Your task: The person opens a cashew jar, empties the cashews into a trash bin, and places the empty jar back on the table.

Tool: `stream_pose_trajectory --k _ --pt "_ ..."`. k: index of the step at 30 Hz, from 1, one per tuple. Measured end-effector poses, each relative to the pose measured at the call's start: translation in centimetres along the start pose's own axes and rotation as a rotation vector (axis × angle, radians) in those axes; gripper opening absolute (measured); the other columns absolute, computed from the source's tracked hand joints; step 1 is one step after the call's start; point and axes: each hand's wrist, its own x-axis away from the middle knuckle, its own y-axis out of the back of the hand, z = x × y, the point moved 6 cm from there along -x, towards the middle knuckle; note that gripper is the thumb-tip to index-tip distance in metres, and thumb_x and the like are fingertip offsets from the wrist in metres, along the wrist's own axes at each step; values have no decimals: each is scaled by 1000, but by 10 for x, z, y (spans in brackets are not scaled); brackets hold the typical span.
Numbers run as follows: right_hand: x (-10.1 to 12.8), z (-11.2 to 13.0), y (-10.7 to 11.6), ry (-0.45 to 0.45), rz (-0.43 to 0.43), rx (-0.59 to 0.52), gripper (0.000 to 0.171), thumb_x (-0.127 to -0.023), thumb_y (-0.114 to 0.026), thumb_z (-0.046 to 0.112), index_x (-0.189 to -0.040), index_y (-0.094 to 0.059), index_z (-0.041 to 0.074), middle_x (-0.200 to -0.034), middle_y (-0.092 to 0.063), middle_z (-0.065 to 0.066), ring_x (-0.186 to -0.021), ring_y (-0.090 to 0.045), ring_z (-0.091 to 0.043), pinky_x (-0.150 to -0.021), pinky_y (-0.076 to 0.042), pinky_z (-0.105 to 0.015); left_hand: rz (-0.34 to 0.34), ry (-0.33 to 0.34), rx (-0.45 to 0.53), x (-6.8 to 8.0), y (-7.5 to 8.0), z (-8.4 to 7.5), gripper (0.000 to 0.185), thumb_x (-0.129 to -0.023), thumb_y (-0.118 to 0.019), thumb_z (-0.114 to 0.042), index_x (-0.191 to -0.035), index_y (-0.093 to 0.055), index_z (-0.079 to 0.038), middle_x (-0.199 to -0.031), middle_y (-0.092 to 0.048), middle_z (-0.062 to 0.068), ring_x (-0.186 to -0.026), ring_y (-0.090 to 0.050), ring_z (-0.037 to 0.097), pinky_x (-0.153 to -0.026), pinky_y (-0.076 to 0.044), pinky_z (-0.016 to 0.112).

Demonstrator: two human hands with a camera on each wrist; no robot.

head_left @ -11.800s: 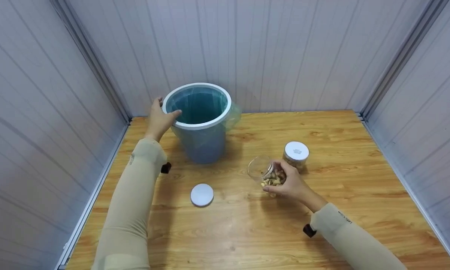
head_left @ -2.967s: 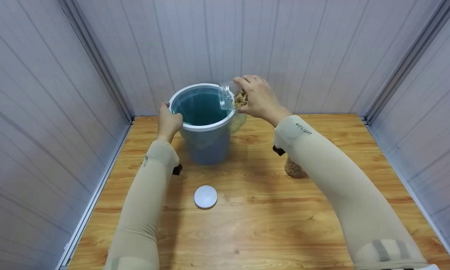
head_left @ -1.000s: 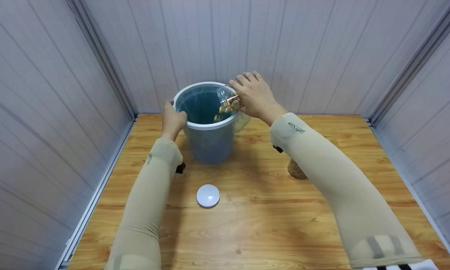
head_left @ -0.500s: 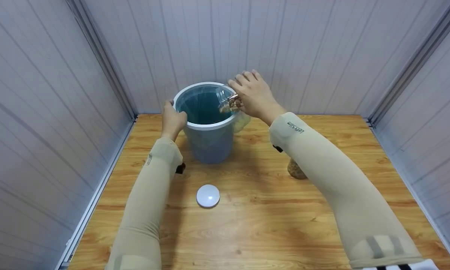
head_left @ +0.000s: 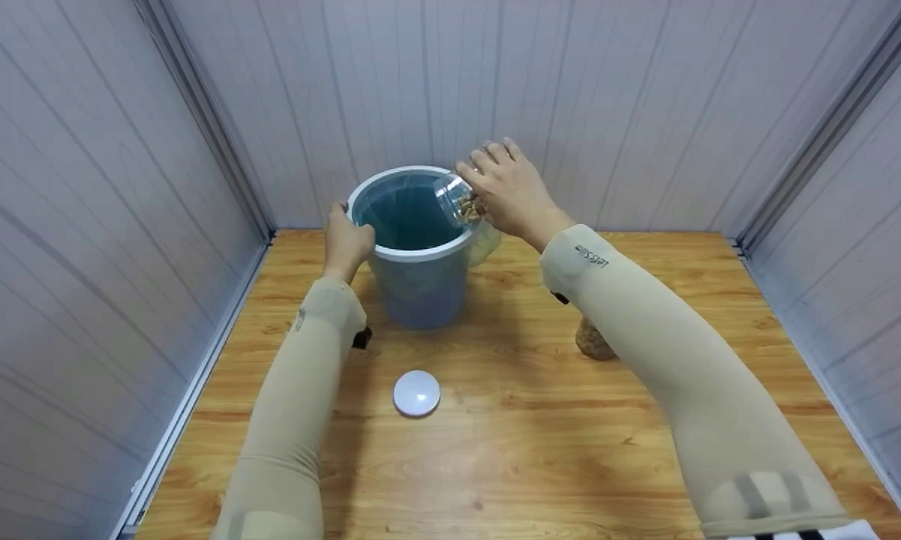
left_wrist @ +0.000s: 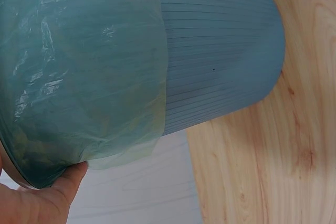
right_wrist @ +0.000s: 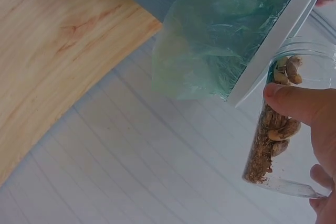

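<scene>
Left hand [head_left: 347, 240] gripping bin [head_left: 418, 289] rim, right hand [head_left: 512, 193] holding tilted jar [head_left: 456, 201], wooden table [head_left: 540, 442], white panelled walls [head_left: 645, 105]

Both arms in beige sleeves [head_left: 292, 405]; small grey print on each; black wrist mounts [head_left: 361, 337]; striped cuff [head_left: 788, 534], lower right.

Both arms reach forward in beige sleeves. The left hand [head_left: 346, 240] curls in a grip, thumb inward; the right hand [head_left: 509, 192], raised higher, clasps with fingers bent.
</scene>
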Motion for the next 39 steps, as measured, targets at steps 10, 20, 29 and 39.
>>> stream_pose_trajectory --k 10,20,29,39 --pt "-1 4 2 47 -50 55 70 -97 -82 20 -158 -50 9 -155 -57 -19 -149 -48 -42 -131 -34 -59 2 1 19 -3 -2 2 73 -100 -48 3 -168 -24 1 -173 -34 24 -162 -35 38 -134 -30 50" --pt "0 3 1 47 -16 87 62 -103 -71 14 -160 -48 11 -160 -53 -19 -153 -44 -42 -133 -31 -59 17 25 17 -3 -3 2 74 -101 -49 3 -170 -22 -1 -175 -32 22 -162 -34 37 -133 -31 50" --pt "-1 3 3 48 -33 85 58 -105 -67 9 -160 -47 11 -160 -53 -19 -153 -44 -42 -133 -31 -58 7 -15 10 -5 -2 1 74 -98 -48 0 -168 -23 4 -174 -33 25 -162 -33 38 -135 -29 49" --pt "-1 4 3 86 -59 124 62 -101 -70 5 -159 -48 11 -158 -54 -19 -152 -45 -41 -132 -32 -58 27 29 22 -5 -2 3 76 -101 -50 1 -171 -20 -2 -176 -30 22 -163 -33 38 -134 -29 51"
